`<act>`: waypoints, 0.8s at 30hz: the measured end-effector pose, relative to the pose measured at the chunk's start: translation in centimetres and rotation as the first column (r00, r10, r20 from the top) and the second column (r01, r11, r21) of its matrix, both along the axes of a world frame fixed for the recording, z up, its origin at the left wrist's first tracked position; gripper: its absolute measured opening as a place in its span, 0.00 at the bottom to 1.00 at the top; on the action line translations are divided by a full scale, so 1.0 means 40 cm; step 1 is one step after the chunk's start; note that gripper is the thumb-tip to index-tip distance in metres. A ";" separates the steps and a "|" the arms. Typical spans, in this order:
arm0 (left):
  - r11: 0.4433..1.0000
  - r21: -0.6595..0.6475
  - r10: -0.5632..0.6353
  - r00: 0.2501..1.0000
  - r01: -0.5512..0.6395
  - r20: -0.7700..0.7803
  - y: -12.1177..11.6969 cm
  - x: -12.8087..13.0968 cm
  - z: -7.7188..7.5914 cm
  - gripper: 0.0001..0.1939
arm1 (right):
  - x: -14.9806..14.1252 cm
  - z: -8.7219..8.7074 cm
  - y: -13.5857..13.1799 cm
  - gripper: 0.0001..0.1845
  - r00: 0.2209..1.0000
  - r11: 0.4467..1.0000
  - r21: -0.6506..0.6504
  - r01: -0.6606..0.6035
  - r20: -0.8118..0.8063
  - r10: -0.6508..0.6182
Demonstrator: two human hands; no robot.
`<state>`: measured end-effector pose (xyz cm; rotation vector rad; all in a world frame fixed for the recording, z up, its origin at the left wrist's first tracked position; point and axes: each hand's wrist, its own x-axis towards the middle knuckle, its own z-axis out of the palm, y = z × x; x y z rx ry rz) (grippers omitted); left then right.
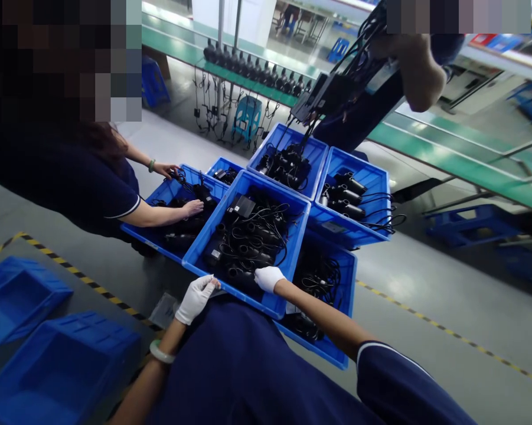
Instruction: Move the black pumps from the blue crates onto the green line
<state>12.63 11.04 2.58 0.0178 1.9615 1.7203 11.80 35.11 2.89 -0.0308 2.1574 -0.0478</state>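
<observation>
In front of me is a blue crate (302, 236) holding many black tubular appliances (252, 236) with coiled cords. My left hand (197, 299), in a white glove, is at the crate's near left corner, its fingers bent and closed on the rim. My right hand (269, 278), gloved in white too, reaches inside the near wall, touching or just above the black appliances. Its fingers are curled and face away from me, so what they hold, if anything, is hidden.
Other blue crates with black appliances surround mine, including a right crate (383, 189) and a lower crate (349, 295). At left, a co-worker's hands (192, 208) work in another crate. A person at the back lifts corded black units (319, 97). Blue bins (62, 366) sit on the floor.
</observation>
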 end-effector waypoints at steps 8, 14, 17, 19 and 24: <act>0.998 -0.018 0.057 0.996 -0.055 0.066 0.032 -0.009 0.050 0.19 | -0.085 0.176 -0.035 0.18 0.957 0.862 -0.493 0.119 -0.176 -0.232; 0.996 0.071 0.054 0.992 -0.062 0.116 0.050 -0.014 0.083 0.21 | -0.070 0.220 -0.147 0.15 0.963 0.894 -0.428 -0.132 -0.270 0.012; 0.992 0.105 0.060 0.986 -0.076 0.155 0.040 -0.008 0.087 0.24 | -0.059 0.203 -0.171 0.17 0.945 0.906 -0.377 -0.191 -0.319 0.066; 0.991 0.124 0.030 0.985 -0.051 0.170 0.034 -0.003 0.087 0.23 | -0.054 0.194 -0.175 0.18 0.940 0.906 -0.360 -0.221 -0.326 0.100; 0.997 0.049 0.054 0.981 -0.065 0.187 0.028 0.006 0.070 0.20 | -0.070 0.179 -0.159 0.19 0.972 0.890 -0.416 -0.188 -0.212 0.106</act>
